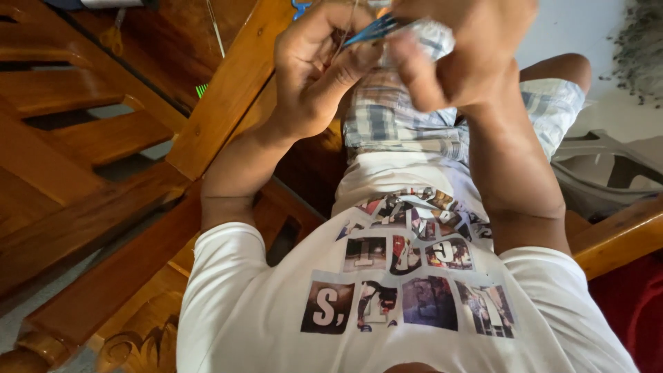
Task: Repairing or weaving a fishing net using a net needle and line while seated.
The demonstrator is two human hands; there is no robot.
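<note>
Both my hands are raised close to the camera, above my lap. My left hand [314, 69] has its fingers closed, pinching the end of a thin blue object [373, 27] together with a pale thread [351, 17]. My right hand [463, 48] is blurred and clutches a bunched piece of checked cloth [434, 36] against the blue object. Below the hands I see my checked shorts [387, 124] and my white T-shirt [387, 276] with a collage print. What the blue object is cannot be made out.
A dark wooden table with a light wooden edge [228, 90] runs diagonally at the left. Wooden chair slats [62, 138] and a carved wooden piece [138, 338] lie beside it. A grey plastic chair [608, 166] stands at the right, with red fabric [635, 304] below it.
</note>
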